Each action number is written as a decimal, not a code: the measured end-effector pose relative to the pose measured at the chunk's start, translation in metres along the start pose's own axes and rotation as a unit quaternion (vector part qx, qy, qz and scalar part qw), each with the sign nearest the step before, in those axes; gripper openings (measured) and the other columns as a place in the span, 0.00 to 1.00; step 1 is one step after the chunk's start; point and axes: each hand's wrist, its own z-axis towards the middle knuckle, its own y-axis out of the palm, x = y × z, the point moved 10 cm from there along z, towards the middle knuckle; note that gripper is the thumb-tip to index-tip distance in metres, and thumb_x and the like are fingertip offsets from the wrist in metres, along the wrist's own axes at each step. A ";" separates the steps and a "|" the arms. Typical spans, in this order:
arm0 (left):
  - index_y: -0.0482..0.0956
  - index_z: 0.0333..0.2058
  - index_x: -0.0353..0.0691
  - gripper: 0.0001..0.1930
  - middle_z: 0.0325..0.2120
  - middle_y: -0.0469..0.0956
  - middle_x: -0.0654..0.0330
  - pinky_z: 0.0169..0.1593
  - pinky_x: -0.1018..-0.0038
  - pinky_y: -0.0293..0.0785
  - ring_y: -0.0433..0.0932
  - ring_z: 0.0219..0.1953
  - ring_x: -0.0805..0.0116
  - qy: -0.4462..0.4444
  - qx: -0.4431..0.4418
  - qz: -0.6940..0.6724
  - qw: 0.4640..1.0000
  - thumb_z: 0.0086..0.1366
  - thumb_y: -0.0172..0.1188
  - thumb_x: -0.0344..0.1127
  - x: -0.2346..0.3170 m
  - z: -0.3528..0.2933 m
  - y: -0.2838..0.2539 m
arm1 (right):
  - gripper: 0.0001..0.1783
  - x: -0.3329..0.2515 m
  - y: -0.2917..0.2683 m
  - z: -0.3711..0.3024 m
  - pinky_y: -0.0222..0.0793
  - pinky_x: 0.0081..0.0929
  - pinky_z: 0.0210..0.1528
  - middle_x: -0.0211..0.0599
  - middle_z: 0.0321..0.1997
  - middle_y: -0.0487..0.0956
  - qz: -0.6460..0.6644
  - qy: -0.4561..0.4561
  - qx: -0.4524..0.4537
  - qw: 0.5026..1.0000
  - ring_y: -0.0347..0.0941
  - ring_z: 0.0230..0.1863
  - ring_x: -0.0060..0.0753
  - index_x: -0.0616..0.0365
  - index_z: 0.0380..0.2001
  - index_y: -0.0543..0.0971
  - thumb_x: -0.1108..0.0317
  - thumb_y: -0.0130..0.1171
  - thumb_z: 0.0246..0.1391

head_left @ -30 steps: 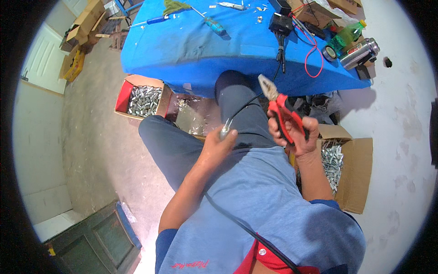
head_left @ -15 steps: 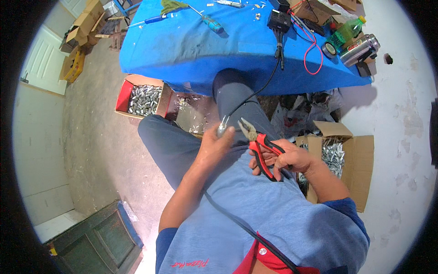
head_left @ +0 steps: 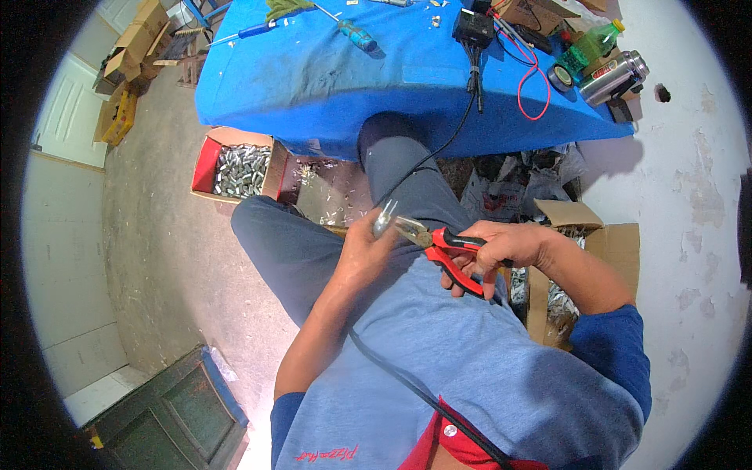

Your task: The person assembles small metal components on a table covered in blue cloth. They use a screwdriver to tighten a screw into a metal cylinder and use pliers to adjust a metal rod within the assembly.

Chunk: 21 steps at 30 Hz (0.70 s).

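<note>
My left hand is closed around a small silvery cylindrical part with two thin prongs pointing up. Combination pliers with red and black handles are gripped in my right hand, handles spread apart. Their jaws point left and reach the side of the silvery part, next to my left fingertips; whether they touch or bite on it cannot be told. Both hands are above my lap. A black cable runs down from the table behind my left hand.
A blue-covered table carries a screwdriver, a black adapter, red leads, a green bottle and a steel flask. An open box of metal cylinders lies left; a cardboard box with silvery parts stands right.
My right hand has turned the pliers so their jaws, upright before, now point left and lie against or beside the silvery part. My right elbow has swung outward. The left hand barely moved.
</note>
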 end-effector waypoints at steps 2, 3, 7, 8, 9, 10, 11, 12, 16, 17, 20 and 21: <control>0.75 0.38 0.34 0.06 0.20 0.67 0.72 0.23 0.82 0.58 0.63 0.22 0.84 0.005 -0.007 0.019 1.000 0.66 0.57 0.31 -0.001 0.000 0.000 | 0.33 -0.001 0.002 0.000 0.81 0.31 0.31 0.47 0.46 0.79 0.002 -0.001 -0.002 1.000 0.79 0.45 0.36 0.70 0.53 0.71 0.68 0.54 0.38; 0.75 0.39 0.34 0.06 0.20 0.67 0.72 0.23 0.82 0.59 0.63 0.22 0.84 0.010 -0.013 0.037 0.999 0.66 0.56 0.30 -0.003 0.000 0.001 | 0.33 -0.001 0.002 0.001 0.81 0.31 0.31 0.47 0.46 0.79 -0.001 -0.001 -0.005 1.000 0.79 0.44 0.36 0.70 0.52 0.71 0.68 0.54 0.38; 0.76 0.40 0.34 0.06 0.20 0.67 0.72 0.23 0.82 0.59 0.63 0.22 0.84 0.012 -0.012 0.038 0.999 0.66 0.56 0.29 -0.009 0.001 0.003 | 0.33 0.004 -0.001 0.004 0.81 0.31 0.31 0.47 0.45 0.79 0.022 -0.012 0.001 1.000 0.79 0.44 0.35 0.70 0.52 0.71 0.68 0.54 0.38; 0.76 0.40 0.34 0.06 0.20 0.67 0.72 0.23 0.82 0.59 0.63 0.22 0.84 0.013 -0.011 0.035 0.999 0.66 0.56 0.29 -0.008 0.001 0.004 | 0.33 0.004 -0.001 0.004 0.81 0.31 0.31 0.47 0.45 0.79 0.026 -0.015 0.003 1.000 0.79 0.43 0.35 0.70 0.52 0.71 0.68 0.54 0.38; 0.76 0.40 0.34 0.07 0.20 0.67 0.72 0.23 0.82 0.59 0.63 0.22 0.84 0.013 -0.010 0.032 0.999 0.66 0.56 0.29 -0.007 0.001 0.004 | 0.33 0.003 0.000 0.003 0.81 0.31 0.31 0.47 0.45 0.79 0.030 -0.018 0.005 0.999 0.79 0.43 0.35 0.70 0.52 0.71 0.68 0.54 0.38; 0.76 0.40 0.34 0.07 0.20 0.67 0.72 0.23 0.82 0.59 0.63 0.22 0.84 0.014 -0.008 0.029 0.999 0.66 0.56 0.29 -0.006 0.001 0.005 | 0.33 0.002 0.000 0.002 0.81 0.31 0.31 0.47 0.45 0.79 0.034 -0.021 0.008 0.999 0.79 0.43 0.35 0.71 0.52 0.71 0.68 0.54 0.38; 0.76 0.40 0.34 0.07 0.20 0.68 0.72 0.23 0.82 0.59 0.63 0.22 0.84 0.018 -0.008 0.031 0.999 0.66 0.56 0.30 -0.005 0.002 0.005 | 0.32 0.001 0.001 0.002 0.80 0.31 0.31 0.46 0.44 0.79 0.033 -0.025 0.007 0.999 0.79 0.43 0.35 0.70 0.51 0.71 0.68 0.54 0.38; 0.76 0.40 0.34 0.07 0.21 0.68 0.72 0.23 0.82 0.59 0.63 0.22 0.84 0.021 -0.007 0.034 0.999 0.66 0.56 0.30 -0.004 0.003 0.005 | 0.32 0.001 0.001 0.001 0.80 0.31 0.31 0.46 0.44 0.79 0.031 -0.029 0.007 0.999 0.79 0.43 0.35 0.70 0.51 0.72 0.68 0.54 0.38; 0.76 0.41 0.34 0.08 0.20 0.68 0.72 0.23 0.82 0.59 0.64 0.21 0.83 -0.004 -0.014 0.054 0.998 0.66 0.56 0.31 -0.005 0.004 0.008 | 0.28 -0.006 0.001 -0.005 0.80 0.30 0.31 0.45 0.41 0.80 0.011 -0.035 0.038 0.999 0.79 0.40 0.34 0.69 0.47 0.75 0.67 0.54 0.39; 0.76 0.40 0.33 0.09 0.22 0.70 0.69 0.26 0.79 0.62 0.66 0.24 0.81 -0.004 -0.014 0.050 0.999 0.65 0.56 0.31 -0.007 0.003 0.009 | 0.27 -0.003 -0.001 -0.005 0.80 0.29 0.31 0.45 0.40 0.80 -0.015 -0.025 0.039 0.999 0.79 0.39 0.34 0.68 0.46 0.75 0.67 0.54 0.39; 0.77 0.39 0.30 0.10 0.24 0.74 0.63 0.33 0.72 0.69 0.69 0.29 0.75 -0.004 -0.016 0.033 0.999 0.63 0.57 0.32 -0.011 0.002 0.011 | 0.25 0.003 -0.006 -0.005 0.80 0.28 0.31 0.44 0.38 0.80 -0.076 0.001 0.033 0.997 0.79 0.36 0.33 0.68 0.44 0.76 0.66 0.55 0.40; 0.77 0.39 0.30 0.10 0.24 0.74 0.63 0.33 0.73 0.69 0.69 0.28 0.75 -0.004 -0.018 0.026 0.999 0.63 0.56 0.32 -0.011 0.002 0.012 | 0.25 0.001 -0.006 -0.005 0.80 0.28 0.30 0.44 0.38 0.80 -0.086 0.007 0.023 0.996 0.79 0.35 0.33 0.68 0.44 0.76 0.66 0.55 0.40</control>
